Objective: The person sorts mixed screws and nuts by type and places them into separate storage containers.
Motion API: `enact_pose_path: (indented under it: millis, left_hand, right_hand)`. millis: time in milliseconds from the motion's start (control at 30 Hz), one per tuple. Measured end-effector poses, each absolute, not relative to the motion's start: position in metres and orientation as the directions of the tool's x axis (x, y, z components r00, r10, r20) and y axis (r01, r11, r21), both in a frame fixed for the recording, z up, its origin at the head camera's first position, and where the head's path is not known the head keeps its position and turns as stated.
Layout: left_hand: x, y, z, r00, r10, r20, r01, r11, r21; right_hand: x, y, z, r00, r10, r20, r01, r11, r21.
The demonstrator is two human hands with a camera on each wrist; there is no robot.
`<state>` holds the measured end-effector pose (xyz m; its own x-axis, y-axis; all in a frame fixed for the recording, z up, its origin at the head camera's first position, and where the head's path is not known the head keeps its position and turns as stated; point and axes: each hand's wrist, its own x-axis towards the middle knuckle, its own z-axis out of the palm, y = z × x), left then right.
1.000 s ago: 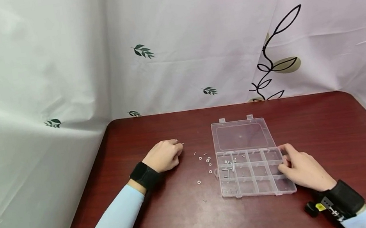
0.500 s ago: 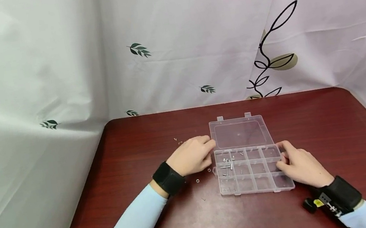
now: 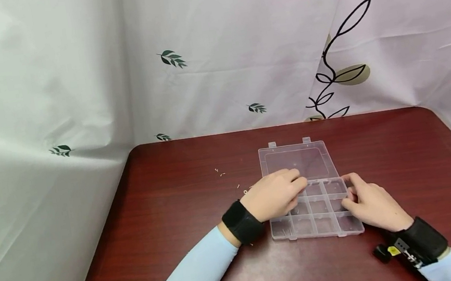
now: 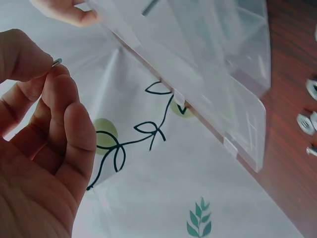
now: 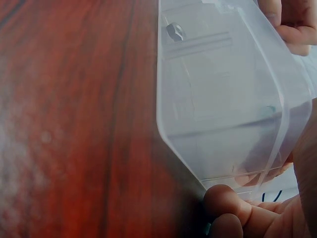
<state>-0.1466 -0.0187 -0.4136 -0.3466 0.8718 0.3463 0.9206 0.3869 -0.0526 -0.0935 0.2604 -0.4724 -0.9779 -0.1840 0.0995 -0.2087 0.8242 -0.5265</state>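
A clear plastic compartment box (image 3: 324, 224) lies on the table with its lid (image 3: 295, 158) folded back flat behind it. My left hand (image 3: 276, 194) is over the box's back left compartments and hides some of them. In the left wrist view, its thumb and forefinger pinch a small screw (image 4: 57, 62); only a shiny metal end shows. My right hand (image 3: 375, 203) grips the right side of the box. The right wrist view shows fingers (image 5: 225, 203) at the corner of the clear wall, and a nut (image 5: 175, 31) visible through it.
Tiny loose screws (image 3: 223, 174) lie on the dark red table (image 3: 178, 176), left of the lid. Several nuts (image 4: 306, 124) lie beside the box. A white patterned cloth (image 3: 217, 88) hangs behind the table, and another stretch runs along the left.
My left hand has moved right, from the loose screws at the far left across the table to above the box, carrying the small screw. The right hand keeps its grip on the box.
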Motion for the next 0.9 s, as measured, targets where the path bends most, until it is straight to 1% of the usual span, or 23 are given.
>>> enact_pose_path:
  millis: [133, 267, 400, 600, 733, 900]
  left_hand:
    - [-0.146, -0.011, -0.416, -0.335, 0.880, 0.336, 0.922, 0.379, -0.073]
    - [-0.145, -0.009, -0.418, -0.339, 0.886, 0.318, 0.919, 0.384, -0.090]
    - [-0.143, -0.015, -0.414, -0.364, 0.880, 0.306, 0.909, 0.408, -0.090]
    - [-0.151, -0.040, -0.411, -0.414, 0.842, 0.345, 0.889, 0.455, -0.043]
    - [-0.161, -0.062, -0.413, -0.484, 0.804, 0.346, 0.852, 0.522, -0.021]
    - [-0.176, -0.087, -0.418, -0.621, 0.735, 0.272, 0.758, 0.651, -0.032]
  right_hand:
    - [-0.093, 0.260, -0.472, -0.980, -0.178, 0.093, -0.200, 0.823, -0.532]
    - [-0.093, 0.260, -0.472, -0.980, -0.178, 0.085, -0.195, 0.820, -0.538]
    - [-0.093, 0.261, -0.473, -0.980, -0.180, 0.089, -0.200, 0.818, -0.540]
    - [-0.092, 0.261, -0.475, -0.976, -0.188, 0.109, -0.217, 0.816, -0.536]
    - [-0.092, 0.261, -0.474, -0.975, -0.186, 0.119, -0.221, 0.817, -0.533]
    - [-0.092, 0.261, -0.474, -0.976, -0.183, 0.116, -0.217, 0.819, -0.532]
